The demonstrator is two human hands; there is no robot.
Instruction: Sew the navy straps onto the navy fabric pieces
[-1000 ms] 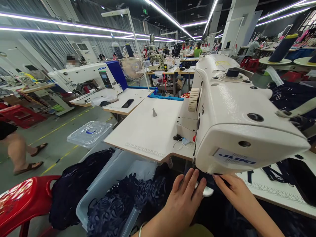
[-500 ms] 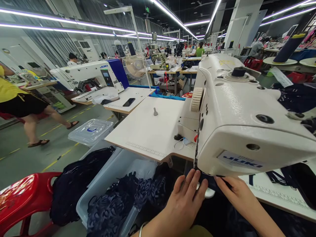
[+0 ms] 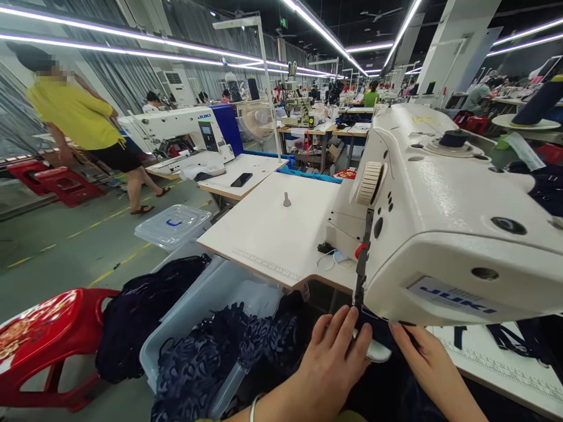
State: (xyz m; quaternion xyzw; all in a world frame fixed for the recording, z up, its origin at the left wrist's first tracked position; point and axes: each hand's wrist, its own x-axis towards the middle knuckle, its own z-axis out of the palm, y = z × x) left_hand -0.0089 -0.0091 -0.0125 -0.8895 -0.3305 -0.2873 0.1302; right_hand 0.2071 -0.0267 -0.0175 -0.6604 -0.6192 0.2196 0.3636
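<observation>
A white JUKI sewing machine point(image 3: 453, 234) stands close on the right, its head above both hands. Dark navy fabric point(image 3: 373, 328) lies under it at the white curved arm end point(image 3: 378, 350). My left hand point(image 3: 332, 363) rests on the fabric's left side, fingers stretched and lying flat near the presser area. On the other side my right hand point(image 3: 424, 349) grips the fabric's edge between thumb and fingers. The machine head hides part of the needle area, and the dark cloth below the hands is hard to make out.
A clear plastic bin point(image 3: 153, 351) with navy pieces stands at lower left, beside a red stool point(image 3: 57, 346). On the white table point(image 3: 264, 228) lies a small grey piece point(image 3: 287, 200). A person in a yellow top point(image 3: 73, 111) is in the aisle at left.
The view has swung slightly left, so the machine sits farther right. The person in yellow shows more fully in the aisle. Both hands stay at the fabric with little visible movement.
</observation>
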